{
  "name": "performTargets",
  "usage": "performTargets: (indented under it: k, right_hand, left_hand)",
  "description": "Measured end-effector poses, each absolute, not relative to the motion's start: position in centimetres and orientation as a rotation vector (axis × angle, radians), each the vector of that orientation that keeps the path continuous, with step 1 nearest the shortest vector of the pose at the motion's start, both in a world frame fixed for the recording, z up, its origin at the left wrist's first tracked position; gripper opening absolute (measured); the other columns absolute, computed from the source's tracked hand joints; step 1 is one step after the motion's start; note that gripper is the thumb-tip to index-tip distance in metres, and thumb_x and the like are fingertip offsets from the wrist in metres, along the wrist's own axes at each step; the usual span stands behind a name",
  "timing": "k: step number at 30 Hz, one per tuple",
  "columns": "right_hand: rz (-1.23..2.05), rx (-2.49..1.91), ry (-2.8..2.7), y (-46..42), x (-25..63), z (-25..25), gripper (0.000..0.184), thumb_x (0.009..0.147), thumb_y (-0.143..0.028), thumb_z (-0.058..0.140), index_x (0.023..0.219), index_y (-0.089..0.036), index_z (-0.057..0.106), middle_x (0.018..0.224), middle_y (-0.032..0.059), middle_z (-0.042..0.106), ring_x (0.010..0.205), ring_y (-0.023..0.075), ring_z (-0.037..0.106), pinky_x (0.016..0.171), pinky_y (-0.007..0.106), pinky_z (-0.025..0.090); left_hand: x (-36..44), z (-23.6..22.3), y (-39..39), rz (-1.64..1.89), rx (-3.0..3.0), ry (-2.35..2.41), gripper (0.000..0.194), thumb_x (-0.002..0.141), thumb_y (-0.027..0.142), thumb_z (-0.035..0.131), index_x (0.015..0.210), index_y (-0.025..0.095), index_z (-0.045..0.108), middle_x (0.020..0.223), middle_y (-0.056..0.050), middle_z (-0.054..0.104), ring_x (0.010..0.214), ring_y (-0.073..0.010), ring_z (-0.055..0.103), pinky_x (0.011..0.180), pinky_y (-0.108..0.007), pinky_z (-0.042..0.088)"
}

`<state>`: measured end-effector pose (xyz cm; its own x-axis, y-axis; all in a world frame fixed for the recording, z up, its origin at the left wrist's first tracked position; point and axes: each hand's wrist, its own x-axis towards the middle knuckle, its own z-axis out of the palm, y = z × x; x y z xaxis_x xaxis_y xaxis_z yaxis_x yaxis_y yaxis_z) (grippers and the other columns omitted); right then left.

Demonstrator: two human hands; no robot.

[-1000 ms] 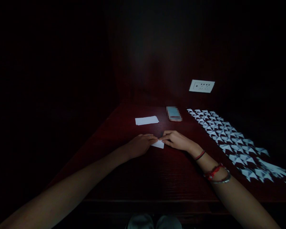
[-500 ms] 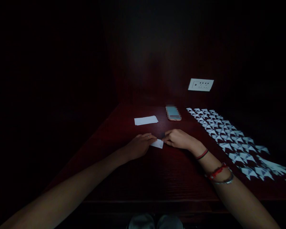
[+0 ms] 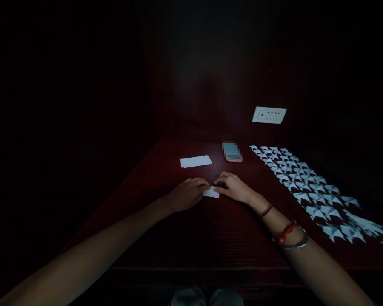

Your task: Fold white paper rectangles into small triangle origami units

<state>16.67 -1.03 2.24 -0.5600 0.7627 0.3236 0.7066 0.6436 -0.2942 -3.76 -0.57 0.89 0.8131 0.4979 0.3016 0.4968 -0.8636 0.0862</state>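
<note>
A small folded piece of white paper [image 3: 212, 194] lies on the dark red table between my hands. My left hand [image 3: 187, 194] is closed on its left end, fingertips pressed onto it, hiding that side. From the right, my right hand [image 3: 235, 188] bends over the far edge; its thumb rests on the paper and its index finger curls just beyond, with a dark gap between them. A red and black band and other bracelets circle my right wrist and forearm.
White paper strips [image 3: 196, 161] lie stacked behind my hands. A phone [image 3: 232, 151] rests to their right. Rows of folded white paper pieces [image 3: 301, 185] cover the right side, with loose narrow paper strips [image 3: 365, 222] close by. A socket panel [image 3: 269, 114] is on the back wall.
My right hand has moved left, from the paper's right edge onto its upper side, and its thumb and index finger have spread apart. My left hand has barely shifted.
</note>
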Motion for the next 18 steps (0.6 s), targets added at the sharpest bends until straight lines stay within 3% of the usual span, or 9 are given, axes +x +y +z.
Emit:
performTargets:
  k: [7,14,18]
  right_hand:
    - [0.403,-1.315,-2.284,-0.5,16.1,1.0,0.004,0.066,-0.017,0.058,0.069,-0.015,0.058,0.072,0.0018,0.049,0.069,0.0109,0.047,0.066,0.025,0.037]
    - [0.417,-1.181,-2.185,-1.6,14.9,2.0,0.001,0.068,-0.016,0.055,0.068,-0.015,0.056,0.074,0.0009,0.046,0.073,0.0109,0.046,0.067,0.024,0.036]
    - [0.344,-1.045,-2.133,-2.6,14.3,2.9,0.005,0.072,-0.015,0.05,0.073,-0.016,0.054,0.078,0.0011,0.045,0.076,0.0107,0.045,0.071,0.024,0.036]
  left_hand:
    - [-3.9,0.9,-0.2,0.576,2.875,0.912,0.038,0.077,0.022,0.042,0.115,0.021,0.038,0.11,-0.004,0.043,0.102,-0.0169,0.039,0.086,-0.032,0.031]
    - [-3.4,1.5,-0.4,0.834,2.704,0.893,0.013,0.079,0.022,0.041,0.078,0.018,0.053,0.103,-0.002,0.044,0.1,-0.0142,0.04,0.087,-0.029,0.032]
    - [-3.3,2.4,-0.9,0.968,2.679,0.883,0.011,0.078,0.017,0.042,0.076,0.017,0.053,0.104,-0.003,0.042,0.1,-0.0137,0.04,0.086,-0.029,0.033]
